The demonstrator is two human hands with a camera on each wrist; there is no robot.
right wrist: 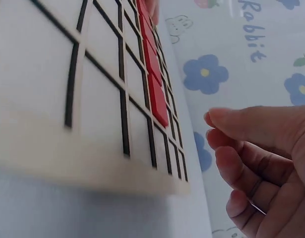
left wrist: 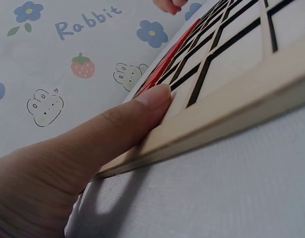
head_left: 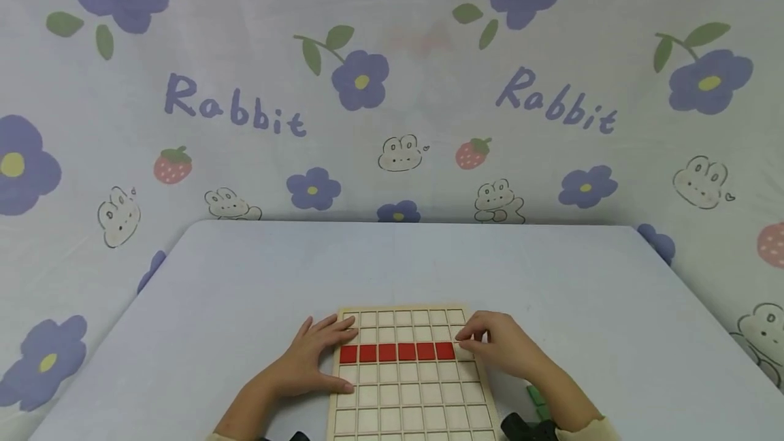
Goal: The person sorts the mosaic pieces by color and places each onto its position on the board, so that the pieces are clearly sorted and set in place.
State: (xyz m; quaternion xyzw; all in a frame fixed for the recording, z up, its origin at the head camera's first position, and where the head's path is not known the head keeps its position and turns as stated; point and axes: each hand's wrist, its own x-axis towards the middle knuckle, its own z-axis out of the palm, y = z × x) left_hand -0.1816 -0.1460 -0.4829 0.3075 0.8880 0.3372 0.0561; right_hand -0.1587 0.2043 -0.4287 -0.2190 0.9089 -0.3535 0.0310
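Red tiles [head_left: 407,352] in a grid board [head_left: 410,395] on the table, between the two hands. Left hand [head_left: 312,354]: fingers spread wide, reaching over the board's near-side rim, with the thumb resting on it just below the row's left end. Right hand [head_left: 501,342]: thumb and forefinger narrowed, tips together or almost so, above the row's right end; whether they hold a tile cannot be told. Six tiles fill the row; the bare cell [head_left: 463,354] lies just under the right fingers. Green tiles [head_left: 536,397] lie beside the right forearm. For good seating, a tile is best held level by its edges, squared to the cell walls, then pressed flat with one fingertip; light pressure from the left fingers should steady the board without disturbing neighbouring tiles.
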